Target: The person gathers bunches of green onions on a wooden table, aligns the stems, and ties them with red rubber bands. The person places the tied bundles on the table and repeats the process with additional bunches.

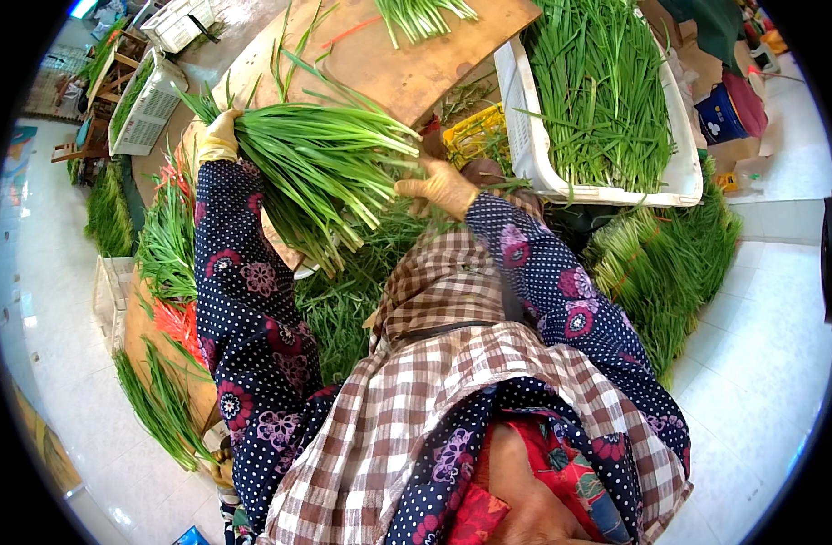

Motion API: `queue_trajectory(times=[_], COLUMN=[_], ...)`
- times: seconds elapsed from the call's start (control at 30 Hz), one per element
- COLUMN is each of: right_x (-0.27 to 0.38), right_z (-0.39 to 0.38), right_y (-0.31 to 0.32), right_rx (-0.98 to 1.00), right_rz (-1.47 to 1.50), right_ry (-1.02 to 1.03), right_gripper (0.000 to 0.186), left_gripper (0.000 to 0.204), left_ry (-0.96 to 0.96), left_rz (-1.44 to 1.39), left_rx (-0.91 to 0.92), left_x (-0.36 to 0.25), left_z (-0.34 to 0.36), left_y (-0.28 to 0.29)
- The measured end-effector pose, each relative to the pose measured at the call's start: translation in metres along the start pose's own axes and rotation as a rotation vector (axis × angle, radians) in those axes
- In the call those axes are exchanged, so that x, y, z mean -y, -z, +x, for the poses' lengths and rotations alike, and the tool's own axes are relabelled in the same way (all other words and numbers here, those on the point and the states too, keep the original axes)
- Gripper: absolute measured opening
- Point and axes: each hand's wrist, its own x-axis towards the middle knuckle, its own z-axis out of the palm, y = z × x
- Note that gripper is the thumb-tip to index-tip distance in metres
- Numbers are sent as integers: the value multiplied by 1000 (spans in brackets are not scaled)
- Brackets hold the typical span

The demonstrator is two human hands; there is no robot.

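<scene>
A thick bunch of garlic chives [320,159] spreads over the edge of the wooden table [393,68], its pale cut ends fanned to the right. My left hand [220,138], in a yellowish glove, is closed around the leafy end of the bunch. Beside the pale ends is my right hand [441,191], its thumb and fingers apart and slightly blurred. Whether its fingertips touch the stalks is hard to make out. A smaller bunch of chives [425,14] lies at the table's far edge.
A white crate [561,177] full of chives stands at the right, with a yellow crate [477,134] beside it. Piled chives [661,263] lie on the floor below. Red ties [182,329] and more bunches lie at the left. Loose leaves [343,309] cover the area before my lap.
</scene>
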Motion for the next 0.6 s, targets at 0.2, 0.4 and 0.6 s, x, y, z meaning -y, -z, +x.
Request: queue_trajectory(times=[0.2,0.4,0.6], right_x=[-40,-32,-21], right_z=[-53,-53,-14], right_y=[48,46,16], right_rx=[137,-91,179], right_rz=[575,624,416], right_ry=[-82,-101,-37], right_gripper=[33,29,33], left_gripper=[21,21,22], left_ry=[17,-31,-43], left_rz=[7,-24,-19], left_rx=[-105,44,-72], left_x=[4,5,-1], left_z=[-7,-15,-17], left_y=[-2,-2,-14])
